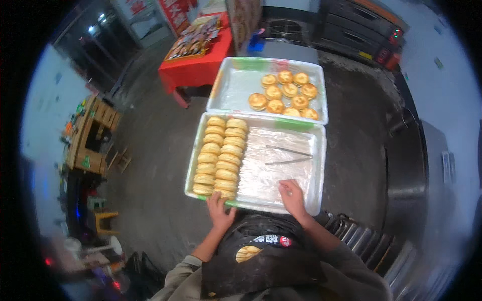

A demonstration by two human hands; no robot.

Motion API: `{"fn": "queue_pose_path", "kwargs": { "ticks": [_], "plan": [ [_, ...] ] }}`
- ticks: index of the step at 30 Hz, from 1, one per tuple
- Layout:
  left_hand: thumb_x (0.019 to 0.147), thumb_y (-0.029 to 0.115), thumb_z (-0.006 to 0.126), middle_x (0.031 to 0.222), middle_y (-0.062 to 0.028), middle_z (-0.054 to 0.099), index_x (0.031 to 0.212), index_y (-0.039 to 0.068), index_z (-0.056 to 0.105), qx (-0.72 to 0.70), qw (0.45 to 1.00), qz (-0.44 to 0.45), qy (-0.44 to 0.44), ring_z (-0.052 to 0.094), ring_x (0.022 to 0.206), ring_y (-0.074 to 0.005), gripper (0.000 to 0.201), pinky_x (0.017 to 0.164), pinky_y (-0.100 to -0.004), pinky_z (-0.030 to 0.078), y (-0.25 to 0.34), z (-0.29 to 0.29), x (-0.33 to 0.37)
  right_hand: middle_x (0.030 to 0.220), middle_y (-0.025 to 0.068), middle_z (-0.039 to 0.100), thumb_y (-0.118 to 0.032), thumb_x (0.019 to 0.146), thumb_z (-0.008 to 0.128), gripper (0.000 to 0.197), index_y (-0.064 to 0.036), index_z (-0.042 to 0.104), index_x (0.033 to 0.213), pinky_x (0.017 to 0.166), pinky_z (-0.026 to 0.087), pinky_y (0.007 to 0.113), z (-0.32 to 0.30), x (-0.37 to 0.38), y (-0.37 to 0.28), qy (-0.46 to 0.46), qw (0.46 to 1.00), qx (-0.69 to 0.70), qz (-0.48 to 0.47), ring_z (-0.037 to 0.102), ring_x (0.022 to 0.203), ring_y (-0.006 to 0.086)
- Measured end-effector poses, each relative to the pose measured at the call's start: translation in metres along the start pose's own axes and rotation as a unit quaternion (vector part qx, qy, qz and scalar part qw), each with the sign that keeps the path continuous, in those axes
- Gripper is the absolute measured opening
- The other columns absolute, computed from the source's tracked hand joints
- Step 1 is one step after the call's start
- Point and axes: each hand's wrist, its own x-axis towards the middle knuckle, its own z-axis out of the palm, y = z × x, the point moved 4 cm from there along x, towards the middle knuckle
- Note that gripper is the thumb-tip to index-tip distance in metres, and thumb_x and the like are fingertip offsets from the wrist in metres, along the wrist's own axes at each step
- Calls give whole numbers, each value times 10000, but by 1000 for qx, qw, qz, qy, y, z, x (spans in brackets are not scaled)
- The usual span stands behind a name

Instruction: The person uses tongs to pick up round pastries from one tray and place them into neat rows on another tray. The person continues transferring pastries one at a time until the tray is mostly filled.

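Observation:
Two rows of round, pale-golden pastries [226, 165] stand on edge along the left side of the near white tray [317, 150]. My left hand [219, 210] reaches over the tray's front edge; its fingertips touch the nearest pastry of the right-hand row, with the thumb spread away. Over the bare right part of the foil-like tray lining [256, 175], my right hand [292, 196] has its fingers curled in, and nothing shows in them. Beyond it, metal tongs [288, 162] lie with their two arms apart. Part of the left fingers is hidden against the pastry.
Touching the near tray's back edge is a second tray [223, 95] with several browned pastries [273, 92] lying flat. A red-covered table [186, 72] with packaged goods stands behind, left. A deck oven [354, 30] is at the back right, a metal rack [361, 236] at the lower right.

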Motion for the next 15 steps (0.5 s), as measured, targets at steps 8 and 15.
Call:
{"fn": "queue_pose_path", "kwargs": {
  "ticks": [8, 15],
  "plan": [
    [810, 196, 826, 1515, -194, 554, 1321, 92, 673, 9, 998, 63, -27, 457, 1485, -437, 543, 1269, -639, 255, 0, -8, 2, 1296, 189, 628, -47, 959, 752, 336, -21, 688, 1287, 984, 578, 424, -118, -97, 54, 225, 955, -148, 125, 697, 1114, 329],
    [843, 124, 774, 1460, -214, 581, 1312, 57, 667, -39, 984, 168, -54, 512, 1361, -449, 486, 1161, -578, 356, 32, -21, 27, 1231, 189, 655, -308, 988, 778, 351, -40, 771, 1214, 1000, 575, 464, -111, -249, 88, 146, 902, -140, 380, 714, 1114, 337]
  ]
}}
